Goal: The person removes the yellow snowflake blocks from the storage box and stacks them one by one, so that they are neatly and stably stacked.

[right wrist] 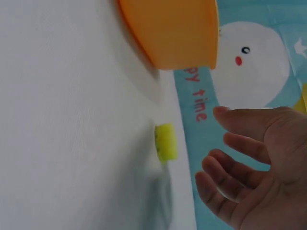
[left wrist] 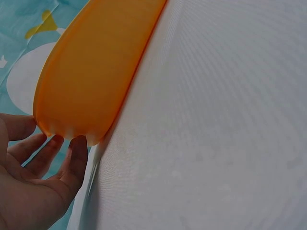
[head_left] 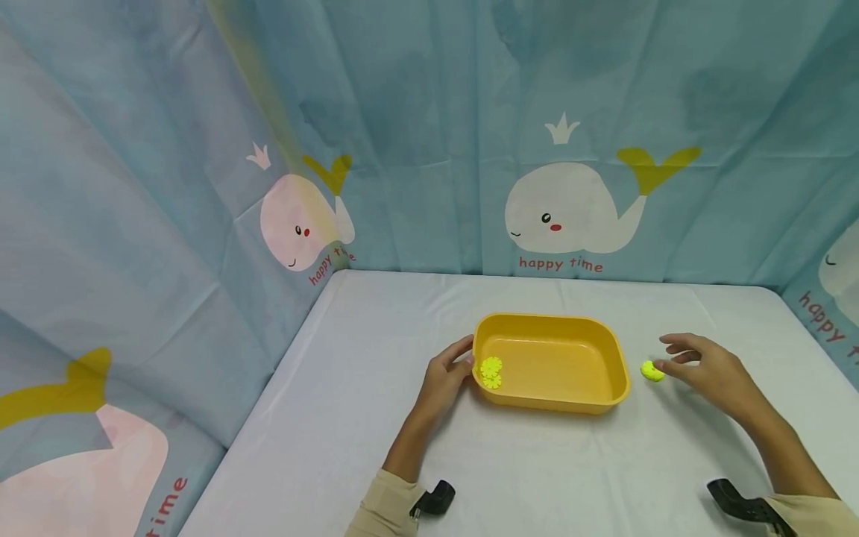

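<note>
A: What do your hands hold?
B: Your left hand (head_left: 443,379) touches the yellow tray (head_left: 557,362) at its left end, fingers slightly bent; your right hand (head_left: 714,374), loosely spread and empty, is beside the lime piece (head_left: 650,371) on the white table (head_left: 322,418).
A: What's obscured?
B: Your fingertip overlaps that piece in the head view. Both wrist views crop the tray; inside, two flower-shaped pieces (head_left: 492,366) overlap.

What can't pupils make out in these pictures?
Left wrist: far end of the yellow tray, cut off by the top edge.
Right wrist: the tray's contents, hidden by its wall.
Right wrist: surface detail on the loose yellow piece, blurred.
Head: part of the rightmost whale, cut off by right edge.
</note>
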### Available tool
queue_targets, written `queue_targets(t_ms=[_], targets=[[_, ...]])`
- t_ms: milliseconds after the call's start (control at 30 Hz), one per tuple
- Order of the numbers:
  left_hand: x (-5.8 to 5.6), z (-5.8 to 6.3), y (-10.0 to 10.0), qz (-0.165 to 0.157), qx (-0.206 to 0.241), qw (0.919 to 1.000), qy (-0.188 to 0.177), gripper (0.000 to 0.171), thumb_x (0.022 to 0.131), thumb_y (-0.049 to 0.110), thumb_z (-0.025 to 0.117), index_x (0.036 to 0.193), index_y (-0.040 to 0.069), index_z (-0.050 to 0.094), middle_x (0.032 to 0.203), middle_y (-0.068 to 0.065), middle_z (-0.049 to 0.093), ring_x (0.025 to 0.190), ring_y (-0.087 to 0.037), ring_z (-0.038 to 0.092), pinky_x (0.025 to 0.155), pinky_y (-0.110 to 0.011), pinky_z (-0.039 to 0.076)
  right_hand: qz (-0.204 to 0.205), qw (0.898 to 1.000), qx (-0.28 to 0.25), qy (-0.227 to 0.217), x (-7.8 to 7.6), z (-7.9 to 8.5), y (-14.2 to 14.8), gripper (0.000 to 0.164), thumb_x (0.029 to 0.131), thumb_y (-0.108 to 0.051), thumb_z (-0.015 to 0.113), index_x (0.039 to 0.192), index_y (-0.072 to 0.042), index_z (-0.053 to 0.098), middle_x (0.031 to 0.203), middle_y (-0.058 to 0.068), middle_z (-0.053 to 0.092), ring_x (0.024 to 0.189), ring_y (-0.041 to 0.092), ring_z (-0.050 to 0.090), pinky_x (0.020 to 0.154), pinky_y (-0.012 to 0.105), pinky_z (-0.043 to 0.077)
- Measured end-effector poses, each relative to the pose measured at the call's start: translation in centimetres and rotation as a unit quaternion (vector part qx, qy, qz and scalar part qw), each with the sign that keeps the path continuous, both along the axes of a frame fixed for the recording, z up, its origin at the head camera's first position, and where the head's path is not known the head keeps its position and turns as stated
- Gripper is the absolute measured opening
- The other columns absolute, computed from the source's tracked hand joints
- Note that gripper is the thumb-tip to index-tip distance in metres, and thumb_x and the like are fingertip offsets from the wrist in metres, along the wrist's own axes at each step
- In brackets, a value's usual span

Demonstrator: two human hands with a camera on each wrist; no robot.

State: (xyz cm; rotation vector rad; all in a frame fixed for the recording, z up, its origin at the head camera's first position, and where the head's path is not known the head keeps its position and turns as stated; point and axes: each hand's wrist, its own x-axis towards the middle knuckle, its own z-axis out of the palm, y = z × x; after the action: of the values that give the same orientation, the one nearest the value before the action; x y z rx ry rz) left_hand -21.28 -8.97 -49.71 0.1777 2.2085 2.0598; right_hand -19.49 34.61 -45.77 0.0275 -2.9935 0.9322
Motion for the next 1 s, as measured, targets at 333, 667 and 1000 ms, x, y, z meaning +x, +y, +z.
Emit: queue_targets(t_ms=[333, 667, 1000], targets=[[0.0, -0.1, 0.0, -0.001, 0.003, 1.0, 0.0, 0.045, 0.11, 0.021, 0.057, 0.155, 0.019, 0.056, 0.159, -0.001, 0.054, 0.14, -0.025, 0.059, 0.109, -0.032, 0.055, 0.006, 0.994, -0.022, 0.11, -0.1, 1.0, -3.2, 0.049, 0.102, -0.034, 0.072, 0.136, -0.001, 0.065, 0.12, 0.023, 0.07, 0.108, 0.04, 0.063, 0.077, 0.041, 0.057], [0.1, -0.1, 0.0, 0.0, 0.007, 1.0, -0.001, 0.046, 0.109, 0.021, 0.058, 0.155, 0.02, 0.056, 0.159, -0.002, 0.054, 0.138, -0.026, 0.06, 0.108, -0.03, 0.055, 0.03, 0.988, -0.057, 0.141, -0.7, 1.8, -6.5, 0.041, 0.102, -0.027, 0.074, 0.133, 0.0, 0.068, 0.12, 0.02, 0.073, 0.103, 0.031, 0.064, 0.076, -0.001, 0.041], [0.1, -0.1, 0.0, -0.004, 0.013, 0.9999, 0.006, 0.046, 0.11, 0.02, 0.058, 0.155, 0.017, 0.055, 0.16, -0.004, 0.054, 0.139, -0.028, 0.06, 0.107, -0.029, 0.056, 0.057, 0.986, -0.088, 0.129, -1.3, 1.8, -9.6, 0.039, 0.103, -0.025, 0.072, 0.131, 0.002, 0.068, 0.11, 0.015, 0.075, 0.1, 0.03, 0.068, 0.079, 0.003, 0.046]])
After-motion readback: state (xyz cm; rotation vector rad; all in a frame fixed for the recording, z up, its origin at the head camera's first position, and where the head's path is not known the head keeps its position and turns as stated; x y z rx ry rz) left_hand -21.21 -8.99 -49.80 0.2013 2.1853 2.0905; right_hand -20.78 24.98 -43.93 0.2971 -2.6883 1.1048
